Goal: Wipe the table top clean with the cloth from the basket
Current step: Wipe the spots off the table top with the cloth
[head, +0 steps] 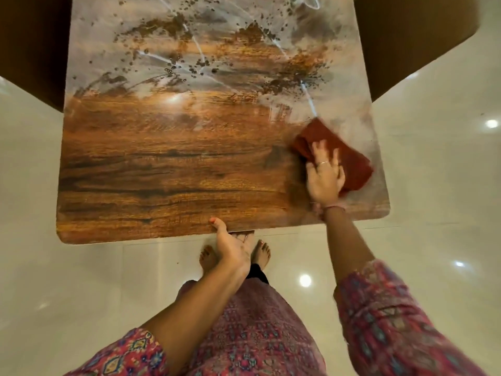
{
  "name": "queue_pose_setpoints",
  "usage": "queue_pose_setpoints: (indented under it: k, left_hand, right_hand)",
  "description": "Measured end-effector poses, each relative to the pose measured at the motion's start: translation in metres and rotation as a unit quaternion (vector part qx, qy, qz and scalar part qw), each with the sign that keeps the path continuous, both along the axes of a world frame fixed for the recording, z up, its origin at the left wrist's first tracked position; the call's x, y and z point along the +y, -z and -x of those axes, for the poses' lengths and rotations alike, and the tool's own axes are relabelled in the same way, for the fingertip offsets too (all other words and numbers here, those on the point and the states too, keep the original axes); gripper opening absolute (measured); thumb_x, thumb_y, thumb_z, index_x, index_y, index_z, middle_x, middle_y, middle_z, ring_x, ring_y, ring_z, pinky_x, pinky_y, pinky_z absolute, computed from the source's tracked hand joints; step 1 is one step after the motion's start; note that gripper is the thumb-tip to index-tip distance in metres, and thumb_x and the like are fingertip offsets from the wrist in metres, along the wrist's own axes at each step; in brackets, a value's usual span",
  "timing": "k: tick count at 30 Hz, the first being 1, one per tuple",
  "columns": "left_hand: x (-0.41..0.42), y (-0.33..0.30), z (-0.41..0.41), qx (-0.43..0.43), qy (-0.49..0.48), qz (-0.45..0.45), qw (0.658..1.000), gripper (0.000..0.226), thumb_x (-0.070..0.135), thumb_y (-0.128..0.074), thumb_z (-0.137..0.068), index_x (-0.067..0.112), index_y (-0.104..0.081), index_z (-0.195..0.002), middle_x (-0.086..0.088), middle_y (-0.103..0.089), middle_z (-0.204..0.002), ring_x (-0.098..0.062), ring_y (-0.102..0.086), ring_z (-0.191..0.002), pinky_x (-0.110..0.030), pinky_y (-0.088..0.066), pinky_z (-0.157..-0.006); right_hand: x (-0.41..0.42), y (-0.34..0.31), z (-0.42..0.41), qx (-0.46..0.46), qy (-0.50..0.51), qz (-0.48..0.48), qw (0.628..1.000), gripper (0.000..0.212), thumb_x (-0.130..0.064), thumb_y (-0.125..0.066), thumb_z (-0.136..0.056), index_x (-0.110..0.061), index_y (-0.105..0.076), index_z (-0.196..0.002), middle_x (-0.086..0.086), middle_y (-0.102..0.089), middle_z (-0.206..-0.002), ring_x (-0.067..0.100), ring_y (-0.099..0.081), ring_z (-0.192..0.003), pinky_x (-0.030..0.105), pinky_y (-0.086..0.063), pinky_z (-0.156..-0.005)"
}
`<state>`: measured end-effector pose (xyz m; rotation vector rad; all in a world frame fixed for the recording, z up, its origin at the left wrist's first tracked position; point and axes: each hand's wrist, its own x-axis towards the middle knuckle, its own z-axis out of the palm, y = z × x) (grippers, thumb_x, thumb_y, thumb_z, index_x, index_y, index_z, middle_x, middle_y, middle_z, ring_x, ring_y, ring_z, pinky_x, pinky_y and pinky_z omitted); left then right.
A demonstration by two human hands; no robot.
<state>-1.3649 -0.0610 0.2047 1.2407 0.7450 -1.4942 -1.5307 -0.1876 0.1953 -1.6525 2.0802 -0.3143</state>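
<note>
seen from above, a person stands at the near edge of a square, glossy wood-grain table top (162, 169). the right hand (324, 175) lies flat with fingers spread on a crumpled rust-red cloth (349, 156), pressing it to the surface near the table's front right corner. the left hand (230, 245) holds the near edge, thumb on top and fingers curled underneath, which looks like bracing. the near half shows clear wood; the far half is filmed with pale haze, white streaks and dark brown specks (198, 63). the basket is not in view. to do this stroke well, keep the palm flat and pressure even, overlap each pass, work from the clean near part outward into the hazy far half, and gather the specks into the cloth rather than scattering them off the edge.
</note>
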Motion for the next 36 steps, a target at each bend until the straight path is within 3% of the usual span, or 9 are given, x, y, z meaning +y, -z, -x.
queue_pose_setpoints:
  k: [6,10,13,19,21,23,26,31,36]
  left_hand:
    - [-0.003,0.001,0.001,-0.016,-0.005,0.004,1.000,0.071,0.060,-0.036,-0.091,0.008,-0.036,-0.140,-0.019,-0.041,-0.144,-0.030,-0.045,-0.129,-0.040,-0.039,-0.105]
    - [-0.001,0.004,0.001,-0.020,0.015,-0.020,0.999,0.076,0.061,-0.035,-0.090,0.016,-0.019,-0.149,-0.016,-0.021,-0.155,-0.032,-0.034,-0.137,-0.039,-0.025,-0.112]
    - [0.000,0.007,0.002,-0.040,0.023,-0.026,0.999,0.074,0.063,-0.036,-0.090,0.018,-0.024,-0.148,-0.014,-0.027,-0.154,-0.029,-0.037,-0.136,-0.039,-0.020,-0.113]
    - [-0.004,0.004,0.006,-0.068,0.022,-0.015,0.997,0.066,0.064,-0.035,-0.090,0.012,-0.047,-0.129,-0.015,-0.051,-0.136,-0.027,-0.055,-0.117,-0.037,-0.049,-0.094]
    - [-0.003,0.004,0.006,-0.084,0.040,-0.041,0.995,0.062,0.065,-0.035,-0.090,0.012,-0.058,-0.114,-0.014,-0.061,-0.124,-0.022,-0.064,-0.098,-0.032,-0.054,-0.072]
    - [-0.003,0.004,0.005,-0.082,0.041,-0.053,0.994,0.066,0.065,-0.038,-0.089,0.011,-0.052,-0.125,-0.015,-0.056,-0.130,-0.026,-0.061,-0.108,-0.036,-0.054,-0.078]
    - [-0.004,0.004,0.005,-0.049,0.001,-0.026,0.998,0.073,0.061,-0.038,-0.090,0.013,-0.028,-0.145,-0.018,-0.033,-0.149,-0.032,-0.038,-0.134,-0.044,-0.039,-0.106]
    - [-0.004,0.008,0.010,-0.059,-0.016,-0.026,0.998,0.075,0.064,-0.035,-0.089,0.017,-0.025,-0.147,-0.016,-0.034,-0.149,-0.033,-0.038,-0.134,-0.045,-0.038,-0.104]
    - [-0.009,0.010,0.025,-0.048,-0.012,-0.022,0.999,0.084,0.074,-0.032,-0.083,0.022,-0.020,-0.149,-0.013,-0.029,-0.152,-0.030,-0.034,-0.137,-0.045,-0.034,-0.107]
  right_hand:
    - [0.125,0.003,-0.004,-0.035,-0.306,-0.004,0.951,0.059,-0.028,-0.042,-0.097,-0.057,-0.017,-0.141,-0.037,-0.008,-0.149,-0.006,0.004,-0.143,0.026,-0.004,-0.112]
    - [0.079,-0.004,0.091,0.000,-0.008,-0.004,1.000,0.055,-0.011,-0.049,-0.096,-0.036,-0.036,-0.143,-0.012,-0.027,-0.154,0.016,-0.016,-0.146,0.051,-0.019,-0.115]
    - [0.051,-0.008,0.078,0.014,0.156,-0.010,0.988,0.052,-0.017,-0.045,-0.098,-0.029,-0.032,-0.147,-0.004,-0.023,-0.158,0.023,-0.013,-0.147,0.051,-0.013,-0.116]
    - [0.137,0.005,-0.055,-0.011,-0.143,-0.013,0.990,0.057,-0.026,-0.039,-0.094,-0.039,-0.025,-0.148,-0.026,-0.011,-0.154,0.003,0.002,-0.145,0.026,0.002,-0.111]
    - [0.159,0.003,-0.049,-0.006,-0.268,-0.010,0.963,0.054,-0.030,-0.034,-0.096,-0.042,-0.023,-0.147,-0.027,-0.012,-0.153,0.003,-0.004,-0.145,0.026,-0.003,-0.112]
    - [0.147,0.002,-0.010,0.003,-0.318,0.014,0.948,0.054,-0.027,-0.040,-0.096,-0.042,-0.028,-0.146,-0.026,-0.018,-0.152,0.004,-0.012,-0.144,0.030,-0.017,-0.110]
    - [0.105,0.001,0.063,0.023,-0.159,0.006,0.987,0.056,-0.012,-0.051,-0.094,-0.034,-0.038,-0.144,-0.015,-0.031,-0.152,0.016,-0.020,-0.145,0.047,-0.028,-0.113]
    - [0.024,-0.009,0.092,0.023,0.159,-0.008,0.987,0.050,-0.022,-0.042,-0.099,-0.030,-0.031,-0.148,-0.010,-0.022,-0.158,0.018,-0.010,-0.148,0.047,-0.013,-0.117]
    - [0.056,0.001,0.002,-0.018,-0.081,0.001,0.997,0.056,-0.019,-0.045,-0.095,-0.038,-0.031,-0.146,-0.018,-0.022,-0.156,0.012,-0.006,-0.147,0.037,-0.007,-0.114]
